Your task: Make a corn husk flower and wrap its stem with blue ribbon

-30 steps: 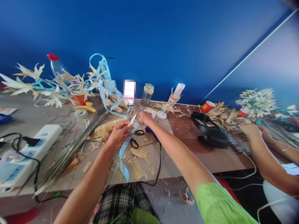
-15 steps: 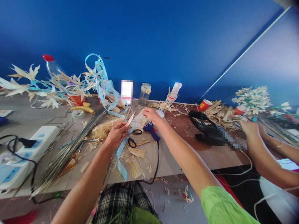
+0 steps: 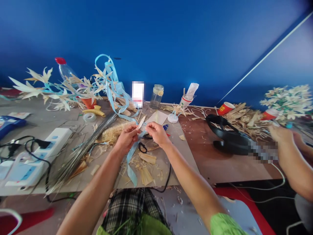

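Note:
My left hand (image 3: 127,137) pinches a pale, pointed husk petal (image 3: 141,122) upright between thumb and fingers. Close beside it, my right hand (image 3: 157,133) is closed in a pinch; what its fingertips hold, if anything, is too small to make out. A light-blue ribbon (image 3: 132,164) passes behind my hands and trails down to the table's front. Black-handled scissors (image 3: 142,148) lie just below my hands. Mostly hidden behind my right hand is a blue glue gun (image 3: 165,127). A sheet of pale paper (image 3: 156,117) lies beyond my fingers.
Left of my hands lie a bundle of thin wires (image 3: 85,147), a power strip (image 3: 46,156) and husk flowers (image 3: 58,94). A glass jar (image 3: 156,97) and a white holder of small flowers (image 3: 173,118) stand behind. A black device (image 3: 227,137) and another person's arm (image 3: 290,153) are at right.
My right hand has come left and nearer to me, from beside the pale paper to right beside my left hand. The left hand still holds the petal. The view has turned slightly left.

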{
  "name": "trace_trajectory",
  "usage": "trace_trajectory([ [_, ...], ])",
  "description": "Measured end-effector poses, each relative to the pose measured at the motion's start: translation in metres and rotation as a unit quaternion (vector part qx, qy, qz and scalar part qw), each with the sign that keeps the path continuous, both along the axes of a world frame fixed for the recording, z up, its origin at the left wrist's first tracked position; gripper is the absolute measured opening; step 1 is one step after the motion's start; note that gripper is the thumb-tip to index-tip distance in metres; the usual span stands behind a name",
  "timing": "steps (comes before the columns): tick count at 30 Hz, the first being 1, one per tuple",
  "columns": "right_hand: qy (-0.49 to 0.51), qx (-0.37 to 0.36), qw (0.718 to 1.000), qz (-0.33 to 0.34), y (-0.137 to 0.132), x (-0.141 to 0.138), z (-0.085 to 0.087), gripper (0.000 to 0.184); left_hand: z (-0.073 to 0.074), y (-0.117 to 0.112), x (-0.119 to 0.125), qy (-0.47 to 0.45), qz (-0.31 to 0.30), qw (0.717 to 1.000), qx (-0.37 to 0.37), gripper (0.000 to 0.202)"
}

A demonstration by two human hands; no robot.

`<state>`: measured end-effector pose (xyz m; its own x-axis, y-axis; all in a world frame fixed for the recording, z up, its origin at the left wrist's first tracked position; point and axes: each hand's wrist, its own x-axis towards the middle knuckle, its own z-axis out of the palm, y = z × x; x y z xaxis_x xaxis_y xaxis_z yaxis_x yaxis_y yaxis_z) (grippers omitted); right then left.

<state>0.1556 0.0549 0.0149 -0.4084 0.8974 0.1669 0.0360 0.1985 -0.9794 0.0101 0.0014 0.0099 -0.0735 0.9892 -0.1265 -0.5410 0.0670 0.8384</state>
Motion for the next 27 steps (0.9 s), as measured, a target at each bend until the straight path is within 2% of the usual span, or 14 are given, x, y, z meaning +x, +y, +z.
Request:
trace_trajectory([
  [4,-0.033,0.092,0.995,-0.019,0.000,-0.003,-0.009,0.014,-0.001,0.001,0.002,0.006,0.013,1.000,-0.009,0.027],
  [8,-0.041,0.132,0.990,-0.035,-0.003,-0.002,-0.007,0.013,-0.001,0.001,0.006,0.019,0.022,1.000,-0.004,0.026],
  [13,-0.033,0.134,0.989,-0.057,-0.008,-0.001,-0.006,0.012,0.003,0.001,0.013,0.018,0.045,0.999,-0.007,0.027],
  [21,-0.021,0.142,0.984,-0.103,-0.014,-0.005,-0.009,0.010,0.000,0.000,0.016,0.006,0.013,1.000,-0.007,0.024],
  [27,0.011,0.134,0.986,-0.093,-0.015,-0.006,-0.014,0.013,0.000,-0.001,0.017,-0.003,-0.004,1.000,-0.002,0.023],
])
